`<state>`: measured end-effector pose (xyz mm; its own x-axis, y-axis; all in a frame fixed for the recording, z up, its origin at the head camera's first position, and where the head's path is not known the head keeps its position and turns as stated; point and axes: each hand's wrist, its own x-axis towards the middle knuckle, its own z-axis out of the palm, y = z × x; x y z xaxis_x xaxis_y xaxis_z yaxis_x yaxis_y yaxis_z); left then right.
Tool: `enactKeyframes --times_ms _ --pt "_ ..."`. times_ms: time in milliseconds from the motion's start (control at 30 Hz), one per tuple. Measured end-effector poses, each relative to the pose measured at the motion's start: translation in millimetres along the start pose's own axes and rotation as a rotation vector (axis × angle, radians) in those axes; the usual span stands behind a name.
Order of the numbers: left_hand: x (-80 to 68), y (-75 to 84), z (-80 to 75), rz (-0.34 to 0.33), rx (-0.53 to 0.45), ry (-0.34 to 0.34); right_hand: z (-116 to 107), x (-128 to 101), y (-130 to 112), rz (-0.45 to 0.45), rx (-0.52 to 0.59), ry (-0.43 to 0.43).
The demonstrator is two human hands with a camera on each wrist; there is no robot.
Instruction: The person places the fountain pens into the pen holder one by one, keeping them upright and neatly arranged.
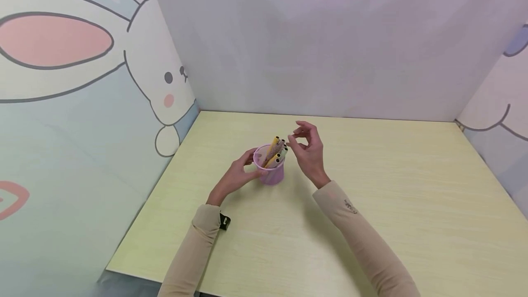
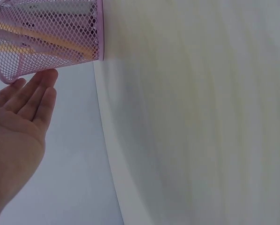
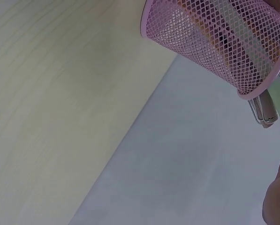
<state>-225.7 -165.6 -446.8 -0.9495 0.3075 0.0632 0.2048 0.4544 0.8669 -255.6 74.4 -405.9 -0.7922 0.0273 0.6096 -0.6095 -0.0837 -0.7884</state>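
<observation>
while we look down, pink mesh cup (image 1: 270, 171) stands mid table (image 1: 412, 205), pens (image 1: 275, 151) inside. our left hand (image 1: 237, 175) touches cup side, fingers straight. our right hand (image 1: 307, 148) hovers beside pens, fingers loosely curled, holding nothing.

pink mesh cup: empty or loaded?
Loaded. The pink mesh cup stands upright on the table with several pens sticking out past its rim.
</observation>
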Motion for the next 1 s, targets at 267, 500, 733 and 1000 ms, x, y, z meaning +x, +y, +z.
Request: enactKeyframes --times_ms 267,500,733,1000 --pt "-0.4 1.3 -1.6 0.007 0.000 -0.012 -5 -2 0 0.009 -0.021 -0.002" --pt "0.4 -0.1 -1.0 0.011 0.004 -0.009 -14 -6 3 0.045 -0.017 0.015" --pt "-0.2 1.2 -1.1 0.000 0.007 -0.008 -20 -10 -21 0.072 -0.012 0.022" --pt "3.4 2.1 -0.1 0.012 0.021 -0.014 -49 -18 0 0.081 -0.169 -0.025"
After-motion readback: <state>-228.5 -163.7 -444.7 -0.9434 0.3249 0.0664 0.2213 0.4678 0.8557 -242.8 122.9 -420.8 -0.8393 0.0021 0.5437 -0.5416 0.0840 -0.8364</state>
